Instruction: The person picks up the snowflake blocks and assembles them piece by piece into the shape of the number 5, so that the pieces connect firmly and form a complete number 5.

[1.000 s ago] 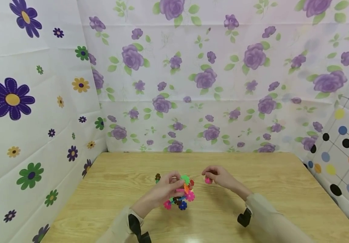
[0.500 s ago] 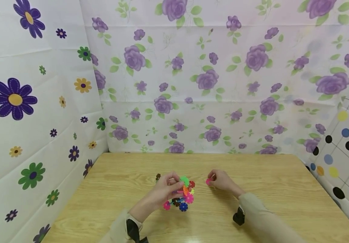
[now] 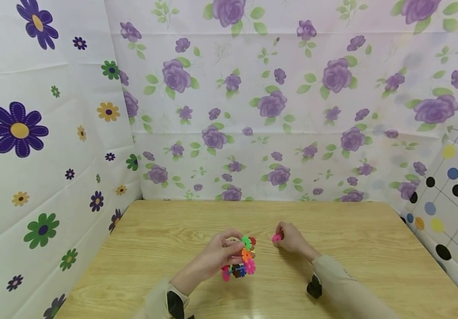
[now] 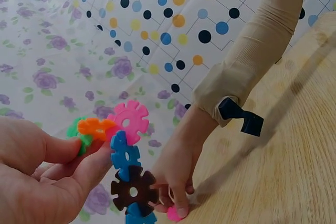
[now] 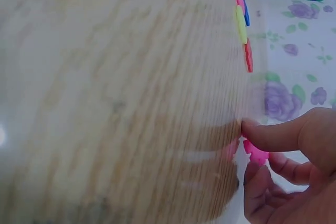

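My left hand (image 3: 214,254) pinches a linked chain of notched plastic discs, held above the table. A green disc (image 3: 246,242) sits at its fingertips. An orange disc (image 3: 246,254) and a pink disc (image 3: 250,266) follow below. In the left wrist view, a brown disc (image 4: 122,186) hangs between blue discs (image 4: 126,157). My fingers hide part of the chain. To the right, my right hand (image 3: 292,239) holds a loose pink disc (image 5: 257,154) between thumb and fingers, low at the tabletop and apart from the chain.
Both hands work over a wood-grain table (image 3: 165,221). A purple-flowered cloth (image 3: 229,110) hangs along its far edge. Daisy-print cloth (image 3: 61,177) stands at the left and dotted cloth (image 3: 448,208) at the right. Black straps (image 3: 314,287) sit on the sleeves.
The left hand has turned the chain, and the brown disc formerly seen left of that hand is hidden now. The right hand has shifted slightly right and lower with the pink disc.
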`<state>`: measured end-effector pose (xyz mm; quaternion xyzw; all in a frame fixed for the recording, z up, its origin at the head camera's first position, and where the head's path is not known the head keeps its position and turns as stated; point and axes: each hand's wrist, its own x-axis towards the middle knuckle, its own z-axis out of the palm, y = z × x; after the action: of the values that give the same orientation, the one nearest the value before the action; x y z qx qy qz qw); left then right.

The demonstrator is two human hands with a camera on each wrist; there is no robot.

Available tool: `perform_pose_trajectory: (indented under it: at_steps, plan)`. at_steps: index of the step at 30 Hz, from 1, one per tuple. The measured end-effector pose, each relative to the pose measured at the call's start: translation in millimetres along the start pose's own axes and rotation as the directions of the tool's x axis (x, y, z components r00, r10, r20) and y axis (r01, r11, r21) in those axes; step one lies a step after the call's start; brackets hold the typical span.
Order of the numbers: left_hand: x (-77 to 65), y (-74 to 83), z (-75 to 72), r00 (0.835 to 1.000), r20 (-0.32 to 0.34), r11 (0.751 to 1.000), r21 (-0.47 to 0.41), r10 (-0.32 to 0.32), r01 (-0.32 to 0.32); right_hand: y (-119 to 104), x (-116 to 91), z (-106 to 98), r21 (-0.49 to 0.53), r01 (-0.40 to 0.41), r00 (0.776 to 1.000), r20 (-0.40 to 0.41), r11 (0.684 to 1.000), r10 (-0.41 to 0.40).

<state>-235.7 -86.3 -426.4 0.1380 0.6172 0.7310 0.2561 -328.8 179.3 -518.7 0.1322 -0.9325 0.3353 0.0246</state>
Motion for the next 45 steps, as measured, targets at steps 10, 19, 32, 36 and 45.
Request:
perform_pose_trajectory:
  at_steps: [10,19,32,36,45]
  plan:
    - [-1.3,3.0,7.7,1.000,-0.014,0.997,0.076,-0.012,0.013,-7.7,-7.9,-6.2,0.145,-0.020,0.999,0.048,0.989,0.013]
    - [0.5,2.2,9.6,1.000,0.006,0.998,0.056,-0.015,0.015,-23.4,-20.9,-20.9,0.355,-0.020,0.989,0.141,0.935,-0.033]
    - [4.9,1.8,14.1,0.996,-0.077,0.991,0.131,0.036,-0.026,-62.4,-42.0,-52.0,0.470,0.126,0.978,0.090,0.874,-0.190]
    - [7.7,0.5,15.5,0.993,-0.109,0.991,0.133,0.042,-0.027,-73.6,-45.7,-56.9,0.486,0.163,0.973,0.066,0.858,-0.222]
    - [11.6,-5.1,16.3,0.994,-0.094,0.985,0.172,0.048,-0.031,-93.9,-53.6,-61.7,0.484,0.290,0.936,0.035,0.826,-0.350]
